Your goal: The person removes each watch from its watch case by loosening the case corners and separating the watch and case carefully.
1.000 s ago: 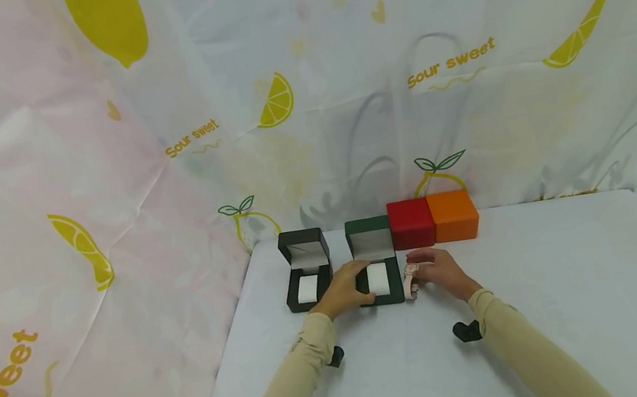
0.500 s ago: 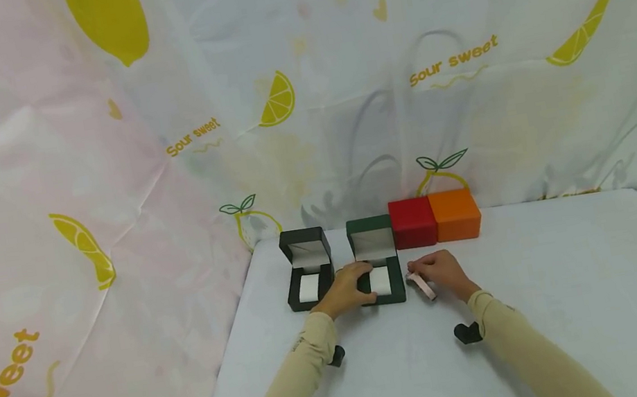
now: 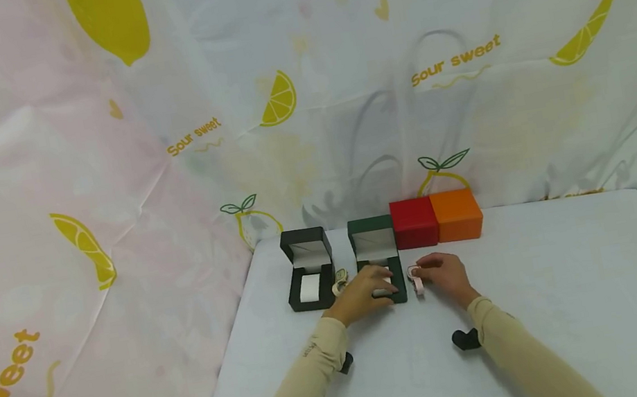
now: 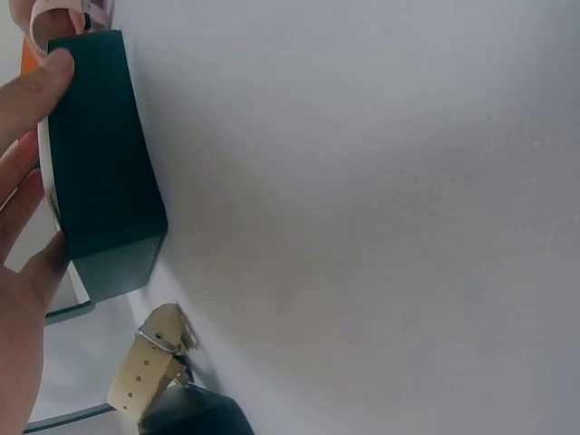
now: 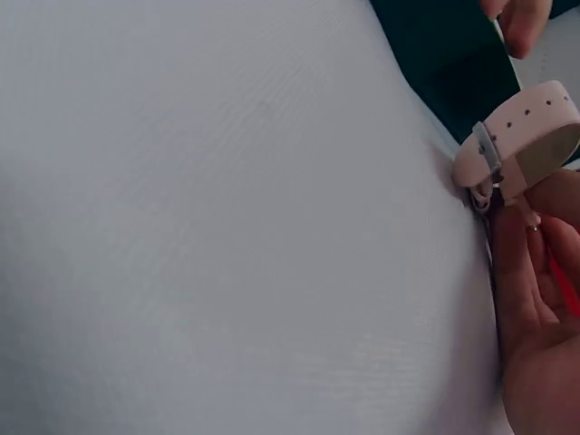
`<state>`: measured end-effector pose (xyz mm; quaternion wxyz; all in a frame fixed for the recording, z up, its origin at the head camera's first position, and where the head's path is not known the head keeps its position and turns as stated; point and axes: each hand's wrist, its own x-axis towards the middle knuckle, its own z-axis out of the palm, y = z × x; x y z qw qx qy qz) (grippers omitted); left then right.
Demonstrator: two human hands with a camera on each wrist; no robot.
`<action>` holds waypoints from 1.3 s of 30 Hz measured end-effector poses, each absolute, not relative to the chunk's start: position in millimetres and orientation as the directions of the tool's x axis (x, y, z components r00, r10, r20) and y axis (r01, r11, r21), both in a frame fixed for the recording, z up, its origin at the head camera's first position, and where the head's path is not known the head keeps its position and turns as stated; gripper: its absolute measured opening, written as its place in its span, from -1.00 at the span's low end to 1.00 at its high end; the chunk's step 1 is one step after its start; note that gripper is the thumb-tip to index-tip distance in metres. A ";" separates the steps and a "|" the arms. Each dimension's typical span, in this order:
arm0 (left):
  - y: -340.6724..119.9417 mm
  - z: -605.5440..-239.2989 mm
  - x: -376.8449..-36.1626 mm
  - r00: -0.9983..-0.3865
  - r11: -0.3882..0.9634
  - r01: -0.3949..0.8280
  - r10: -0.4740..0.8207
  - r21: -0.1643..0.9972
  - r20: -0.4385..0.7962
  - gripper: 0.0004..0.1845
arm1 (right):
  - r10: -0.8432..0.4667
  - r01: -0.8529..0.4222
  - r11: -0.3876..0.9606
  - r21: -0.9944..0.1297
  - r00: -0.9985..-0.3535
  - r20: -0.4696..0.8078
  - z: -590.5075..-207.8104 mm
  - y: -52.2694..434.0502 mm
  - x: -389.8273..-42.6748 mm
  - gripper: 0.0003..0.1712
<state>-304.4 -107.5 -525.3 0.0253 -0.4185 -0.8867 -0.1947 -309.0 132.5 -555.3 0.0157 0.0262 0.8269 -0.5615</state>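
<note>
A green watch box [image 3: 397, 284] stands with its lid up and a white cushion [image 3: 383, 274] inside. My left hand [image 3: 362, 294] reaches across this box from the left, fingers spread over the cushion. In the left wrist view its thumb tip [image 4: 60, 62] meets the green box's front rim [image 4: 86, 41]. Just right of the box, my right hand [image 3: 445, 274] pinches a pink watch [image 3: 416, 280]. Its strap is buckled into a loop [image 5: 521, 131], and the dial is hidden in the right wrist view.
A black watch box [image 3: 309, 270], lid up with a white cushion inside, stands on the left. Between the boxes lies a beige watch [image 3: 340, 282] with a buckled strap. A red box [image 3: 414, 223] and an orange box [image 3: 457, 214] stand at the back, before the hanging cloth [image 3: 312, 157].
My left hand has shifted right over the green box, bringing the beige watch into fuller view. In my right hand, the pink watch has been turned while staying beside the green box.
</note>
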 end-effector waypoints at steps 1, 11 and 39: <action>-107.2 -524.7 -304.2 -0.650 0.577 0.752 0.730 0.318 0.211 -0.77 | 0.030 0.049 0.383 -0.922 -0.999 -0.040 -554.4 131.8 -308.4 -0.59; -107.2 -524.5 -302.4 -0.631 0.580 0.773 0.742 0.256 0.225 -0.78 | 0.053 -0.017 0.527 -0.849 -0.997 0.052 -559.5 136.0 -311.7 -0.69; -109.8 -532.8 -303.3 -0.637 0.574 0.770 0.714 0.279 0.291 -0.82 | -0.075 -0.280 0.485 -0.828 -0.957 0.280 -512.9 118.5 -321.7 -0.45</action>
